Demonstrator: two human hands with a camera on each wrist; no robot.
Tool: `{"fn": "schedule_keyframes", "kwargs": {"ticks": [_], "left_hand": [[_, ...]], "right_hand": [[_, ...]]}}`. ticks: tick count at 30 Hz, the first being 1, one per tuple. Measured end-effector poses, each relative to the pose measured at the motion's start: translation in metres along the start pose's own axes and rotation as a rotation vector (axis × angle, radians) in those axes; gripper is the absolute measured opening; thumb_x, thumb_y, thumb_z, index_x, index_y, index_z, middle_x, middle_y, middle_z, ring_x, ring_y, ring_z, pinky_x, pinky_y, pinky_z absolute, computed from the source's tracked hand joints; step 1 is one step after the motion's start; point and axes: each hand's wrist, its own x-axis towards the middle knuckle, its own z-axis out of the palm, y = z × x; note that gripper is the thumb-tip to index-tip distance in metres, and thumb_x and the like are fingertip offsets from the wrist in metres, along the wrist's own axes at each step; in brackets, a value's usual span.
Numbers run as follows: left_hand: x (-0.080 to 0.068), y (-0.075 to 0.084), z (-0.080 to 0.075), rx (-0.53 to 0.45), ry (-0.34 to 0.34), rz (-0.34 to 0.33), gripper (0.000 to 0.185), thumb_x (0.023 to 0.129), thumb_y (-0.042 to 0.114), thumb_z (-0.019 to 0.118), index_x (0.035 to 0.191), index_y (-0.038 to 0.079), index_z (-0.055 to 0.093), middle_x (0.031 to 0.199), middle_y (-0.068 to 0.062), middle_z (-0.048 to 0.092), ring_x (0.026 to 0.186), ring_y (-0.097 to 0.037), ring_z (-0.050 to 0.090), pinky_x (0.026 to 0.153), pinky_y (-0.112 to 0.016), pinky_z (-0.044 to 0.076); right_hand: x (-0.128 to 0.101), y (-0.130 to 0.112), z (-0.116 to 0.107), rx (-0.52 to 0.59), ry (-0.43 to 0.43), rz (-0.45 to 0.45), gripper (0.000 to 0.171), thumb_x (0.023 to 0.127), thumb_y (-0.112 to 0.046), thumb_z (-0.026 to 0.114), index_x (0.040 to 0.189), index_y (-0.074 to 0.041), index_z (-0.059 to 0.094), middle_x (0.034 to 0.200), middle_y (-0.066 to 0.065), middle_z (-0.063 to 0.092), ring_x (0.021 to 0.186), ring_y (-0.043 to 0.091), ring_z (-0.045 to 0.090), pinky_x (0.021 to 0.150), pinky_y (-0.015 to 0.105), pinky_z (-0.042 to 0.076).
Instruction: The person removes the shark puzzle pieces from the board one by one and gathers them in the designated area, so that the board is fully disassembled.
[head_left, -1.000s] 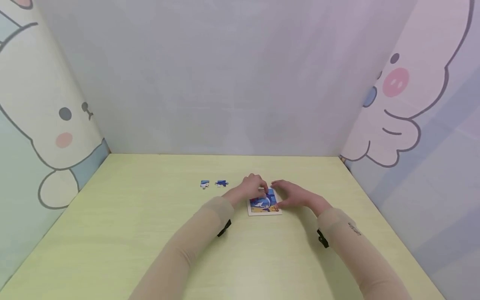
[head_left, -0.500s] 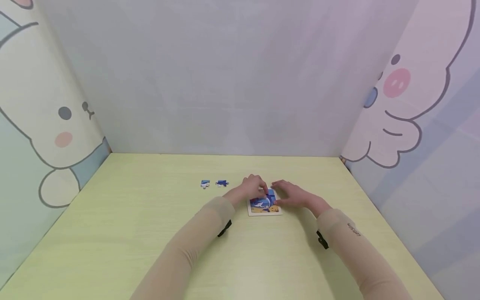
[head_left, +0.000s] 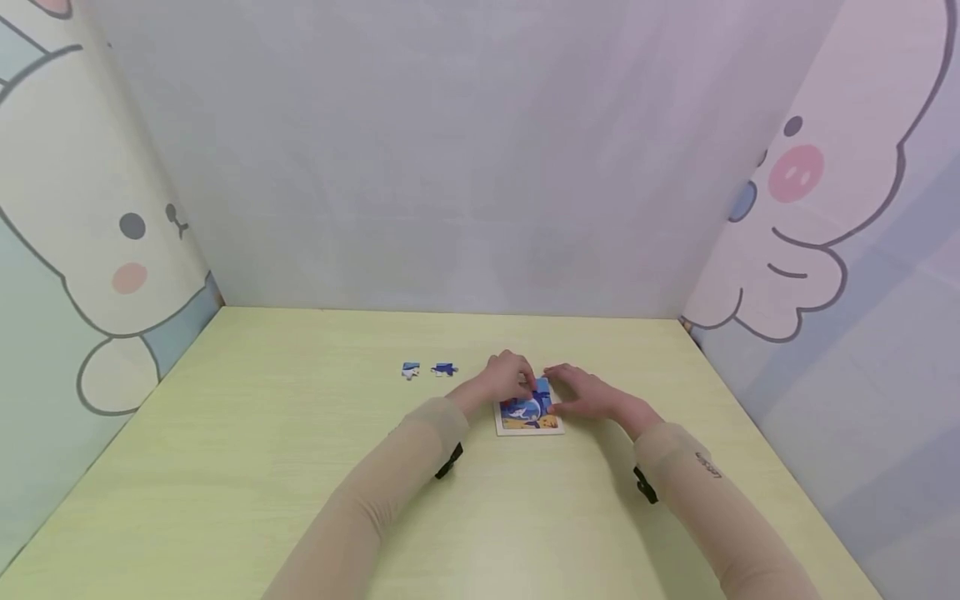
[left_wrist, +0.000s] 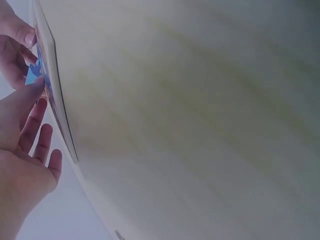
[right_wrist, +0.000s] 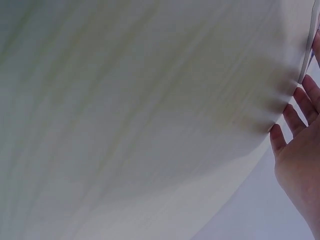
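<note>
A jigsaw puzzle board with a pale frame and a blue, orange and white picture lies on the table. Over its upper left part, my left hand pinches a blue puzzle piece between thumb and finger, tilted against the board in the left wrist view. My right hand rests at the board's right side, its thumb on the edge. Its other fingers are spread and touch the table beyond the board. The hands hide part of the picture.
Two loose puzzle pieces lie left of the board: a white and blue piece and a dark blue piece. The pale yellow table ends at a grey back wall, with cartoon-printed walls on both sides.
My right thumb has shifted slightly upward along the board's right edge. My left hand stays at nearly the same spot over the board. The loose pieces have not moved.
</note>
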Motion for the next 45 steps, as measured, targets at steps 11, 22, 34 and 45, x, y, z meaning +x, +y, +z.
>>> {"fn": "schedule_keyframes", "kwargs": {"ticks": [11, 22, 34, 45], "left_hand": [[-0.002, -0.001, -0.005, -0.151, 0.06, 0.001, 0.017, 0.086, 0.018, 0.07, 0.103, 0.019, 0.068, 0.097, 0.008, 0.067, 0.098, -0.012, 0.054, 0.097, -0.037, 0.038], [-0.007, 0.002, -0.01, -0.192, 0.049, 0.028, 0.013, 0.09, 0.015, 0.065, 0.102, 0.016, 0.068, 0.094, 0.005, 0.065, 0.086, -0.008, 0.057, 0.084, -0.027, 0.045], [-0.012, -0.009, -0.032, -0.24, 0.021, 0.076, 0.013, 0.093, 0.014, 0.06, 0.105, 0.017, 0.065, 0.096, 0.002, 0.064, 0.09, -0.011, 0.058, 0.082, -0.025, 0.047], [-0.022, -0.026, -0.053, -0.215, 0.041, 0.057, 0.013, 0.093, 0.014, 0.059, 0.105, 0.015, 0.066, 0.097, 0.0, 0.065, 0.09, -0.014, 0.058, 0.081, -0.027, 0.048]], "right_hand": [[0.002, -0.003, -0.001, 0.002, -0.005, 0.013, 0.07, 0.086, -0.043, 0.066, 0.142, -0.011, 0.039, 0.148, 0.011, 0.037, 0.137, 0.034, 0.03, 0.108, 0.056, 0.025], [0.002, -0.001, 0.0, -0.002, -0.002, 0.005, 0.073, 0.085, -0.045, 0.066, 0.142, -0.01, 0.039, 0.146, 0.011, 0.039, 0.137, 0.034, 0.032, 0.109, 0.054, 0.025], [0.002, 0.003, 0.001, 0.0, -0.013, 0.004, 0.069, 0.085, -0.046, 0.066, 0.141, -0.013, 0.042, 0.148, 0.009, 0.038, 0.138, 0.032, 0.03, 0.11, 0.053, 0.024], [-0.001, 0.004, 0.001, -0.014, -0.005, -0.011, 0.068, 0.086, -0.046, 0.064, 0.141, -0.012, 0.041, 0.149, 0.012, 0.035, 0.138, 0.035, 0.029, 0.109, 0.054, 0.024]]}}
